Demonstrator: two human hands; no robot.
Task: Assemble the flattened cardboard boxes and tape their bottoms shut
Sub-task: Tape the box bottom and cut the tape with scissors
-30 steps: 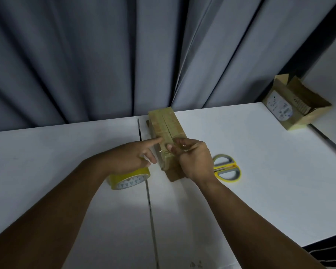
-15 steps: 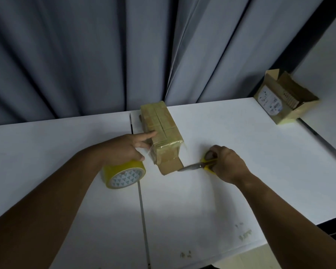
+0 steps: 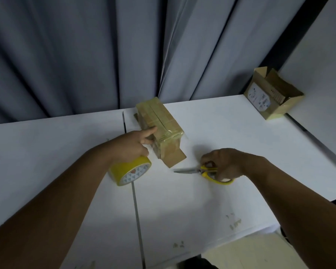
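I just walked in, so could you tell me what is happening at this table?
A person is taping a cardboard box on the white table. The left hand holds the yellow tape roll, forefinger against the box; the right hand grips yellow-handled scissors, closed blades pointing toward the box.

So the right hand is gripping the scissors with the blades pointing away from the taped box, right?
Not quite. In the head view the right hand does grip the scissors, but their blades point toward the taped box, not away from it.
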